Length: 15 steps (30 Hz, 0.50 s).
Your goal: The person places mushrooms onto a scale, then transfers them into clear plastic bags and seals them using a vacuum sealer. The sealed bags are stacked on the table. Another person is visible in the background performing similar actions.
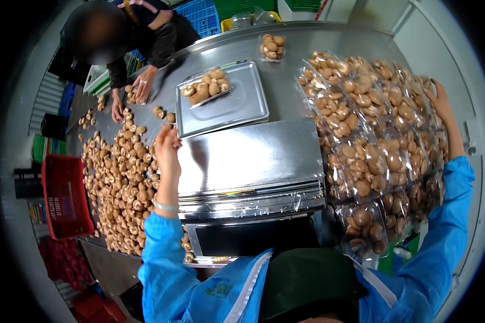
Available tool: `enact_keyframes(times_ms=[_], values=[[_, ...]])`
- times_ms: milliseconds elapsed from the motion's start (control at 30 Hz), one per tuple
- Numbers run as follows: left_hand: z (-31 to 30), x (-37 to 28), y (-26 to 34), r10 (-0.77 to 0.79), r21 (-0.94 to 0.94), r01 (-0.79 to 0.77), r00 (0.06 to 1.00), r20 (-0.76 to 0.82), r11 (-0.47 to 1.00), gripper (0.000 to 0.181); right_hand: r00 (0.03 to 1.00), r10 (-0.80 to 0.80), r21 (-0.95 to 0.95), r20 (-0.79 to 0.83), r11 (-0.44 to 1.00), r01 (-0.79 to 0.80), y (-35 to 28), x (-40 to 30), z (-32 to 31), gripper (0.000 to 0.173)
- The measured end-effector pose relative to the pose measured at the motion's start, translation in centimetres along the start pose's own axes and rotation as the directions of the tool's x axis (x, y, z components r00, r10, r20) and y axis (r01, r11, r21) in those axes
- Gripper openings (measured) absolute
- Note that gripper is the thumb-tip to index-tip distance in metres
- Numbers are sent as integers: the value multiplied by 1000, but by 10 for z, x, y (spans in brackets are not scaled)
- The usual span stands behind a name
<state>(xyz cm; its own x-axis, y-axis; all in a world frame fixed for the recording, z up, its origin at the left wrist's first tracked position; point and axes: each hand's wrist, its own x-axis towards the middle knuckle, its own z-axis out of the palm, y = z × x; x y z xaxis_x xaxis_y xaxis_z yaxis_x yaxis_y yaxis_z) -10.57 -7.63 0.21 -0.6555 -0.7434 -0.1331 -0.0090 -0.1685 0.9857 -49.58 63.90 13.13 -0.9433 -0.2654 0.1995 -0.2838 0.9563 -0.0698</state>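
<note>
My left hand (168, 148) is raised beside the near left corner of a metal tray (242, 97), its fingers loosely bent; whether it holds anything cannot be told. On that tray sits a clear plastic pack of mushrooms (205, 86). Left of my forearm spreads a large heap of loose mushrooms (123, 173). My right hand (439, 99) rests at the far right edge of the stacked, film-wrapped mushroom packs (365, 97), with fingers spread against them. Between my arms stands a steel wrapping machine (250, 157) with a flat top.
Across the steel table (295, 80), a co-worker's hands (145, 82) touch mushrooms in a tray. Another mushroom pack (272, 47) lies near the table's far edge. A red plastic crate (66, 198) stands left of the heap. A pale wall (432, 44) borders the right side.
</note>
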Motion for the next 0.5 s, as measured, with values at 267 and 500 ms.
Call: enact_keyframes(times_ms=[267,500], values=[[-7,136,-37,-155,297,124,984,84,947,45,791,-596,569,140,702,428,-369,-3,34,48],[34,181,-64,-212,250,146,941,262,957,30,838,-487,775,246,619,132,-537,29,237,44]])
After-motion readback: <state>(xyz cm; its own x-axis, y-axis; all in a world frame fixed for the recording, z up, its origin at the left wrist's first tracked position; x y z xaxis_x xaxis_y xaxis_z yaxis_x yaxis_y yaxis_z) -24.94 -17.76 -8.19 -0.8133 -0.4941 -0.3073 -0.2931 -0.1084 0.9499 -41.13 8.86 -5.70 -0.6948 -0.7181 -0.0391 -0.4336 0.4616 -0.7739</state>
